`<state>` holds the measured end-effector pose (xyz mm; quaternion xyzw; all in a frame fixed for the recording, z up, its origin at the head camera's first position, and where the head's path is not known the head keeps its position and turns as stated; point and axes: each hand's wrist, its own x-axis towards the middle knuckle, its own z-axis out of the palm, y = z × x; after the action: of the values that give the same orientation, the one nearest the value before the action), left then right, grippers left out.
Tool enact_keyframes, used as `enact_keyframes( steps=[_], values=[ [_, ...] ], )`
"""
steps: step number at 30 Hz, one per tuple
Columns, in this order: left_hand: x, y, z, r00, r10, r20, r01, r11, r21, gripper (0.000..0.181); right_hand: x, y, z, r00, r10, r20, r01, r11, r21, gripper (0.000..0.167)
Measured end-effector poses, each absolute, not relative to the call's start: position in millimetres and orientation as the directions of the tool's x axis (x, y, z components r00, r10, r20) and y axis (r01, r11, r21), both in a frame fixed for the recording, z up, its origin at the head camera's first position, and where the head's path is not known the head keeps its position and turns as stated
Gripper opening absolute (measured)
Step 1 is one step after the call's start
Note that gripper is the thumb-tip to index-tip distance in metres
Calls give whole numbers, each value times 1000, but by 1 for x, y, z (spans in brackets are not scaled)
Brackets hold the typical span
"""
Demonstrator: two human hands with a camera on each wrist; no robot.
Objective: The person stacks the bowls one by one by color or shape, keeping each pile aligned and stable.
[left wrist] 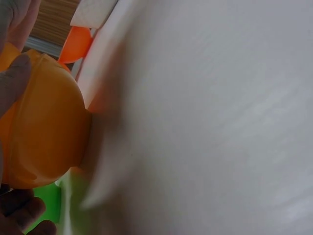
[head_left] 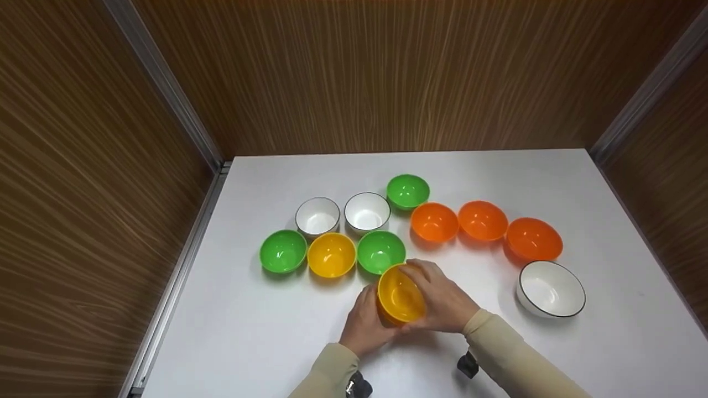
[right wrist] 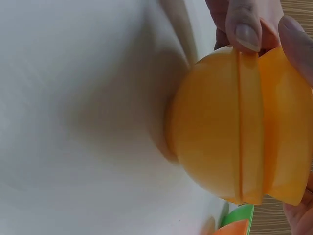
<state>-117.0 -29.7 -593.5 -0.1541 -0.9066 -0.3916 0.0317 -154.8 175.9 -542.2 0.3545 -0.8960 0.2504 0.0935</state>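
Observation:
Two nested yellow bowls are held just above the near middle of the white table. The upper yellow bowl point(head_left: 400, 294) sits partly inside the lower yellow bowl point(right wrist: 210, 127), and a gap shows between their rims in the right wrist view. My left hand point(head_left: 368, 325) grips the lower bowl from the left side. From the right, my right hand point(head_left: 442, 296) holds the upper bowl, fingers over its far rim and thumb on the near side. Just beyond them stands a green bowl point(head_left: 381, 252), with another yellow bowl point(head_left: 332, 255) to its left.
Another green bowl point(head_left: 283, 251) ends the row at left. Behind it are two white bowls point(head_left: 317, 216) and a green bowl point(head_left: 408, 191). Several orange bowls point(head_left: 483, 221) run to the right, above a larger white bowl point(head_left: 551, 288). Wood-patterned panels point(head_left: 359, 77) enclose the table.

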Motion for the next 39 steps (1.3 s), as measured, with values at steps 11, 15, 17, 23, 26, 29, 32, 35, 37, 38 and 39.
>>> enact_keyframes(
  steps=[11, 15, 17, 23, 26, 29, 32, 35, 37, 38, 39],
  values=[
    [-117, -30, -593, -951, 261, 167, 300, 636, 711, 112, -155, 175, -550, -727, -595, 342, -686, 617, -385, 112],
    [-116, -30, -591, -956, 256, 144, 277, 627, 728, 114, -156, 176, -553, -715, -606, 348, -698, 604, -384, 111],
    [-116, -30, -591, -955, 256, 148, 280, 625, 728, 115, -155, 176, -554, -715, -609, 343, -699, 604, -384, 112],
    [-116, -30, -591, -952, 256, 165, 294, 625, 723, 117, -155, 178, -556, -727, -610, 314, -685, 611, -396, 114],
    [-116, -30, -591, -957, 250, 148, 276, 620, 734, 118, -155, 179, -557, -729, -612, 306, -681, 606, -410, 117],
    [-116, -29, -591, -962, 241, 131, 255, 610, 750, 119, -155, 184, -558, -741, -606, 289, -666, 611, -427, 121],
    [-117, -27, -592, -964, 233, 130, 248, 604, 757, 120, -154, 190, -560, -762, -591, 265, -640, 624, -448, 126],
    [-118, -27, -592, -966, 231, 114, 234, 604, 762, 121, -154, 197, -561, -785, -573, 233, -605, 632, -483, 130],
    [-118, -27, -592, -966, 235, 106, 230, 600, 766, 121, -153, 201, -563, -798, -563, 214, -583, 631, -511, 132],
    [-118, -28, -592, -966, 237, 104, 229, 598, 768, 120, -153, 202, -564, -803, -559, 205, -571, 624, -533, 132],
    [-118, -28, -592, -966, 239, 102, 229, 595, 770, 120, -152, 204, -566, -807, -556, 196, -559, 615, -556, 132]
  ],
)
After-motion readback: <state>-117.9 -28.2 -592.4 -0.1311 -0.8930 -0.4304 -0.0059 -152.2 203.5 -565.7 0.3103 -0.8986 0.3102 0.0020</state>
